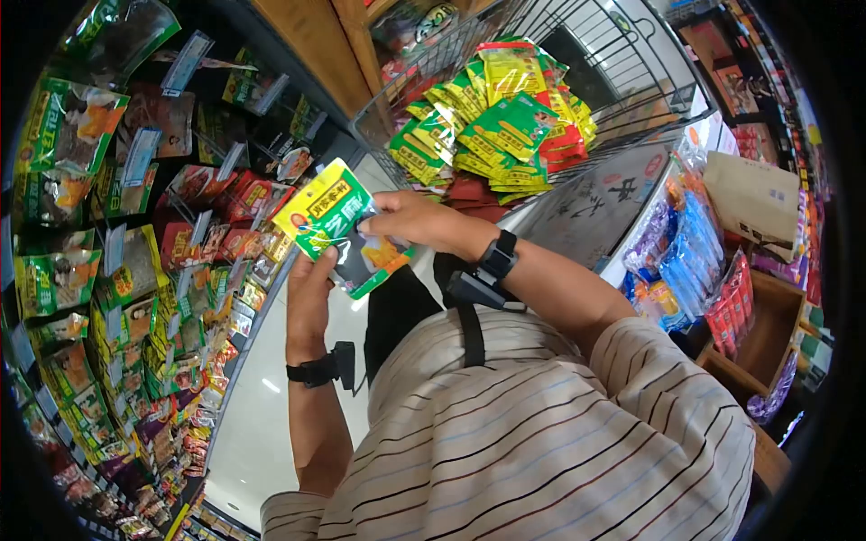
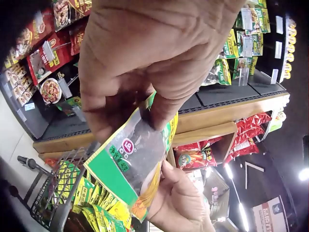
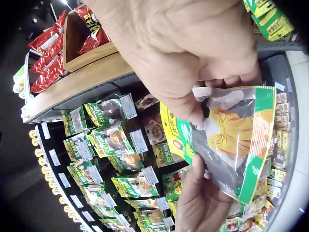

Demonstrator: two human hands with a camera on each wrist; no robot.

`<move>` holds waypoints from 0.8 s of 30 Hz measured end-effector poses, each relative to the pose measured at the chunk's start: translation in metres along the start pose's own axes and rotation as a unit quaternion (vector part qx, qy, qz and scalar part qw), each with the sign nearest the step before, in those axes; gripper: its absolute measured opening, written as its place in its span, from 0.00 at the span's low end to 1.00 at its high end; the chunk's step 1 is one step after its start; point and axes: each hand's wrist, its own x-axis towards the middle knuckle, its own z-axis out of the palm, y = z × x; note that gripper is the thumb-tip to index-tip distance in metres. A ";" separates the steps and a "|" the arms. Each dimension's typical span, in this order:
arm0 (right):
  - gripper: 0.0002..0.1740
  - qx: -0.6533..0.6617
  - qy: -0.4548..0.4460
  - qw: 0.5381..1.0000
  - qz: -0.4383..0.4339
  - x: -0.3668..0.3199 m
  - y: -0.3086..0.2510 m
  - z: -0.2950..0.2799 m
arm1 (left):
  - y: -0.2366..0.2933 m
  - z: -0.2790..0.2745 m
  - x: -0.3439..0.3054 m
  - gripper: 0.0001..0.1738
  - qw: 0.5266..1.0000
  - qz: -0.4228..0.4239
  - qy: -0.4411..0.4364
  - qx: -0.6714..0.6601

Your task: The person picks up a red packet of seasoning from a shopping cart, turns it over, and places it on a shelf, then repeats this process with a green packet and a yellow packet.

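A green and yellow packet (image 1: 338, 225) with a dark see-through middle is held between both hands. The left hand (image 1: 309, 302) pinches its lower left edge, thumb on the front. From the right, the right hand (image 1: 410, 221) grips the opposite side, its thumb on the printed face. In the left wrist view the left hand (image 2: 154, 53) covers the top of the packet (image 2: 140, 154), and the right hand (image 2: 181, 200) is below. The right wrist view shows the packet's front (image 3: 231, 135) under the right hand (image 3: 183, 48), with the left hand (image 3: 200, 203) at its lower edge.
A wire cart (image 1: 631, 72) holding a heap of green, yellow and red packets (image 1: 514, 126) stands ahead. Hanging packets fill a shelf rack (image 1: 117, 270) on the left. At the right are bagged goods (image 1: 690, 261), a cardboard box (image 1: 753, 198) and a wooden crate (image 1: 767, 334).
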 end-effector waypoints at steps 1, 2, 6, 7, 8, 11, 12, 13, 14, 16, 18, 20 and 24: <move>0.14 0.011 0.014 1.000 -0.002 0.006 0.005 0.003 | -0.003 -0.007 0.008 0.16 1.000 -0.014 -0.003 0.015; 0.13 0.032 0.026 0.999 -0.019 0.014 0.015 0.003 | -0.006 -0.013 0.017 0.15 0.999 -0.033 -0.002 0.017; 0.12 0.061 0.083 0.994 0.028 0.038 0.033 0.014 | -0.012 -0.025 0.047 0.16 0.998 -0.042 -0.017 -0.035; 0.12 0.071 0.096 0.992 0.037 0.048 0.042 0.018 | -0.020 -0.037 0.057 0.16 0.998 -0.046 -0.022 -0.032; 0.12 0.081 0.110 0.990 0.046 0.059 0.052 0.020 | -0.025 -0.046 0.066 0.16 0.998 -0.058 -0.013 -0.029; 0.10 0.090 0.150 0.983 0.064 0.091 0.084 0.023 | -0.037 -0.064 0.092 0.16 0.996 -0.078 -0.012 -0.039; 0.10 0.085 0.163 0.980 0.072 0.100 0.090 0.024 | -0.041 -0.070 0.101 0.17 0.995 -0.083 -0.014 -0.045; 0.09 0.079 0.176 0.978 0.078 0.111 0.096 0.023 | -0.047 -0.075 0.111 0.17 0.996 -0.085 -0.015 -0.031; 0.09 0.078 0.189 0.975 0.088 0.122 0.103 0.020 | -0.053 -0.081 0.122 0.17 0.996 -0.084 -0.017 -0.018; 0.10 0.078 0.217 0.967 0.110 0.141 0.119 0.018 | -0.062 -0.091 0.143 0.19 0.995 -0.087 -0.022 0.036; 0.11 0.108 0.239 0.961 0.090 0.161 0.140 0.012 | -0.071 -0.094 0.167 0.20 0.995 -0.083 -0.030 0.045; 0.11 0.110 0.262 0.956 0.065 0.178 0.163 0.003 | -0.078 -0.096 0.190 0.20 0.993 -0.083 -0.037 0.080; 0.11 0.080 0.310 0.947 0.025 0.211 0.200 -0.017 | -0.099 -0.095 0.231 0.20 0.995 -0.089 -0.037 0.026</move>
